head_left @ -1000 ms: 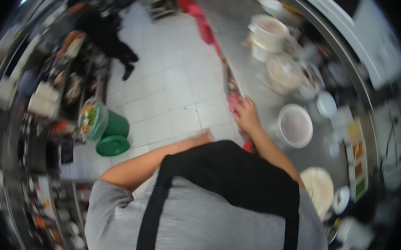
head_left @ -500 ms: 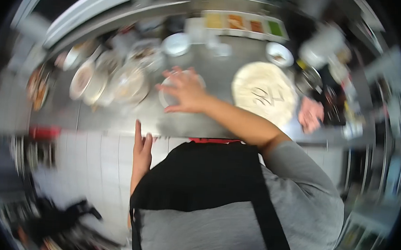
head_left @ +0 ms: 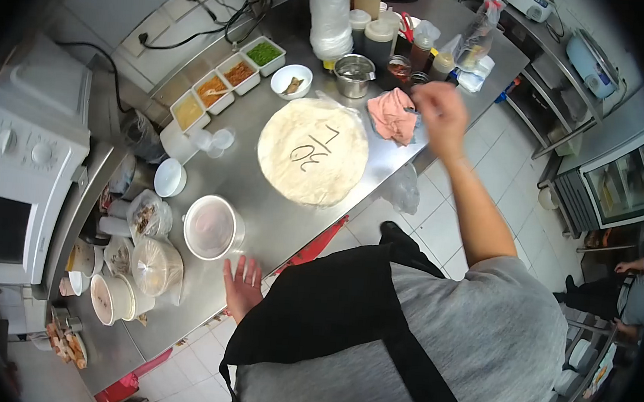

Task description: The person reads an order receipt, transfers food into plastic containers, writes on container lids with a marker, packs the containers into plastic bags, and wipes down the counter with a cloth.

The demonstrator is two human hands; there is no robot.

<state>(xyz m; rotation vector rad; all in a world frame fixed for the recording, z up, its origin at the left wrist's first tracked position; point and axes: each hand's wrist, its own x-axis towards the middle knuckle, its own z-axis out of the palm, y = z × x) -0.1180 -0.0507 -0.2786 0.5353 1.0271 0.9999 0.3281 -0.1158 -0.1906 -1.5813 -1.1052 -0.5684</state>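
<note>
My left hand (head_left: pixel 243 289) is at the counter's front edge with its fingers spread and nothing in it, just below a round white tub (head_left: pixel 213 228). Over the counter's right part is my right hand (head_left: pixel 442 108), slightly blurred, beside a crumpled pink cloth (head_left: pixel 393 115); its fingers are bent and what they may hold cannot be made out. Between the hands lies a large round pale lid or covered container (head_left: pixel 313 152) with dark handwritten marks. A small white bowl (head_left: pixel 292 79) and a metal pot (head_left: pixel 354 75) stand behind it.
Four trays of toppings (head_left: pixel 236 73) line the back of the steel counter (head_left: pixel 260 230). Several bottles (head_left: pixel 379 41) stand at the far end, wrapped tubs (head_left: pixel 157 266) at the left. A microwave (head_left: pixel 30 158) is far left. Another person (head_left: pixel 621 297) stands at the right.
The view has swung from the aisle to the counter and then toward its bottle end. My right hand has gone from above the white tub to beside the pink cloth. My left hand is now near the tub.
</note>
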